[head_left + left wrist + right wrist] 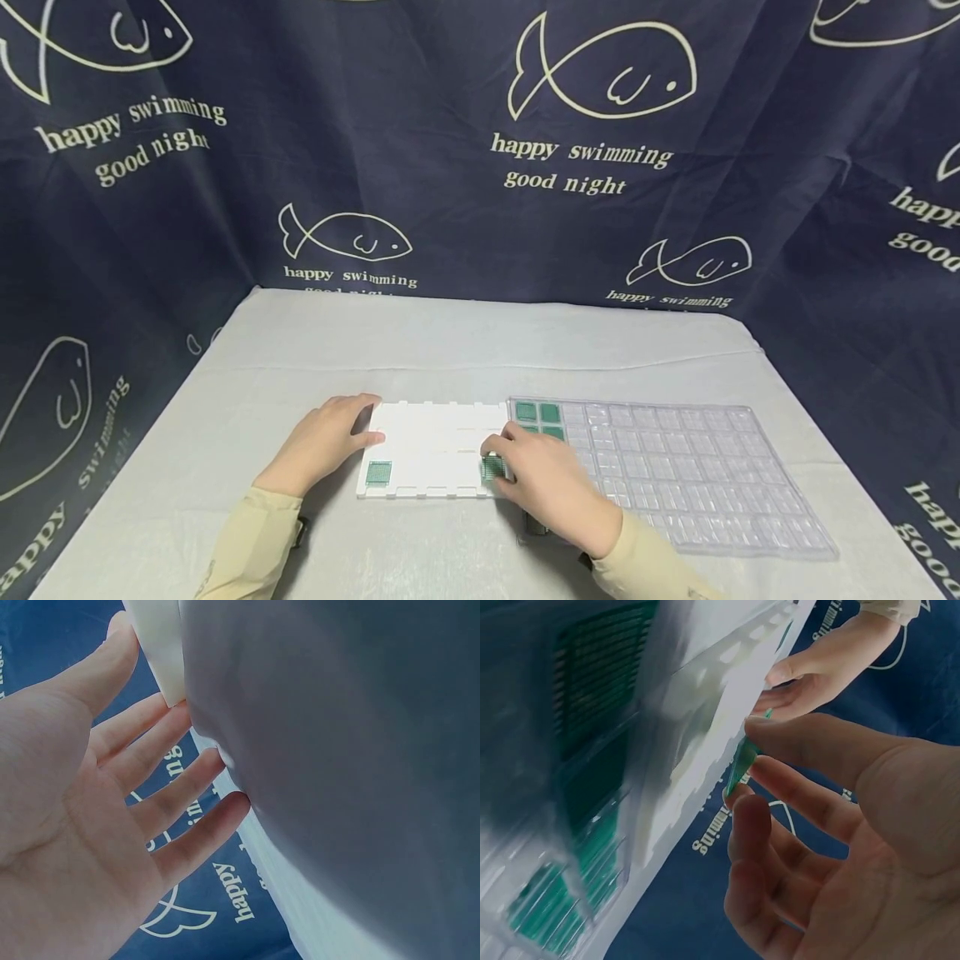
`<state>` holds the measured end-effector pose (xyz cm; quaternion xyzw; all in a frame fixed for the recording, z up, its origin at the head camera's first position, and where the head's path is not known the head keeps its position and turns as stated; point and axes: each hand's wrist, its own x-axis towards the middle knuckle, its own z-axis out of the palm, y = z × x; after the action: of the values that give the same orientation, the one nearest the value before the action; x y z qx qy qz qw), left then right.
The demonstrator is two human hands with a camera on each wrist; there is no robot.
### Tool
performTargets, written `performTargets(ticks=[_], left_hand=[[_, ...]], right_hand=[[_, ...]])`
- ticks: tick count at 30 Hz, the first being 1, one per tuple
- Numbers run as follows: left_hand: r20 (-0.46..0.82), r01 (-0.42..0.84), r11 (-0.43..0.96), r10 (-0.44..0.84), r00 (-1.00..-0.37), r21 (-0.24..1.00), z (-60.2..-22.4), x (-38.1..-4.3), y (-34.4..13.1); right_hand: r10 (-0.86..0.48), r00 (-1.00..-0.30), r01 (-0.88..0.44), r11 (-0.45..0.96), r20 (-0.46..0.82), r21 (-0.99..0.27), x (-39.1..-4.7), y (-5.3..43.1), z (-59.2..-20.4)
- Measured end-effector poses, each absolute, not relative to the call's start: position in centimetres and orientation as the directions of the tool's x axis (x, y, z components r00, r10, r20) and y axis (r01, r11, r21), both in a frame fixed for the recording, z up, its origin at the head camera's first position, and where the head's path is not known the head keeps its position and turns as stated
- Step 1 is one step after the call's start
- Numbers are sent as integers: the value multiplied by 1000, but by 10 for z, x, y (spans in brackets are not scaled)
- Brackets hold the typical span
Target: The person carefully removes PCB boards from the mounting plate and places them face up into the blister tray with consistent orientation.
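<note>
My right hand (551,479) pinches a small green perforated circuit board (492,467) between thumb and fingers, over the near right corner of a white flat tray (431,433). In the right wrist view the green board is tilted. The other hand, my left (326,437), rests at the white tray's left side with thumb and fingertips touching its edge; its fingers are fairly straight in the left wrist view. Another green board (378,473) lies on the tray's near left corner.
Right of the white tray is a clear plastic compartment tray (690,467), with several green boards (550,412) in its far left pockets. A dark object (535,525) shows partly below my right hand. Printed dark blue cloth (450,167) hangs behind the white-covered table (450,333).
</note>
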<state>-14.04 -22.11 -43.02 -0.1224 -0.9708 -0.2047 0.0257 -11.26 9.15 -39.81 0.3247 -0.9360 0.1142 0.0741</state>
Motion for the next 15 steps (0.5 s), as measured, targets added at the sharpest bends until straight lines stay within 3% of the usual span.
performTargets(ticks=[15], left_hand=[[93, 247, 884, 228, -969, 396, -433, -142, -222]], right_hand=[[-538, -830, -558, 805, 149, -202, -115, 128, -404]])
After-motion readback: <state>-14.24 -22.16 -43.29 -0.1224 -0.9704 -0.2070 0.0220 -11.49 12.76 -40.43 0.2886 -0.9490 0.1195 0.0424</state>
